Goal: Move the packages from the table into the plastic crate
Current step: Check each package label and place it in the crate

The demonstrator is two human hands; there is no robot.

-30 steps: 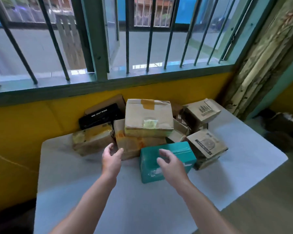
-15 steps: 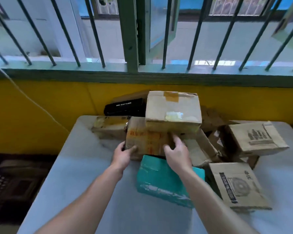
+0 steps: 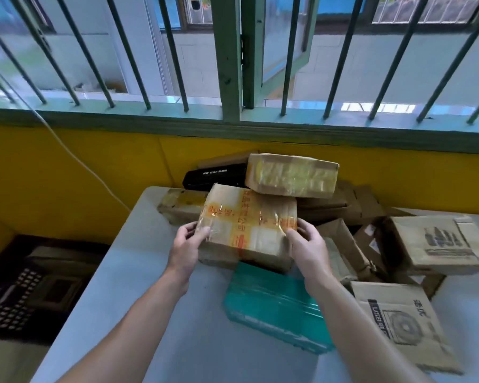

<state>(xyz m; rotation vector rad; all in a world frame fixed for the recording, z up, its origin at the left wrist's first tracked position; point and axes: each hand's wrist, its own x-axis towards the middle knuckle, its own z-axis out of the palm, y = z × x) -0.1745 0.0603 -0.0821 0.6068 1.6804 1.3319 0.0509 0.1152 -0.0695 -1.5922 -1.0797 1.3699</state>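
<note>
While the orange-taped brown cardboard box (image 3: pixel 249 228) hangs tilted above the grey desk (image 3: pixel 150 272), long axis crosswise, left hand (image 3: pixel 187 246) and right hand (image 3: pixel 307 246) grip its ends with curled fingers (image 3: pixel 202 233); the dark plastic crate (image 3: pixel 36 288) lies down-left.

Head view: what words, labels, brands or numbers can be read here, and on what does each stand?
"USB": near-right cardboard box, beside a disc drawing; the rest of its print is unreadable.
Orange characters: orange-taped box, too blurred to read.
White print: black box, too small to read.
Dark print: far-right cardboard box, blurred.
</note>
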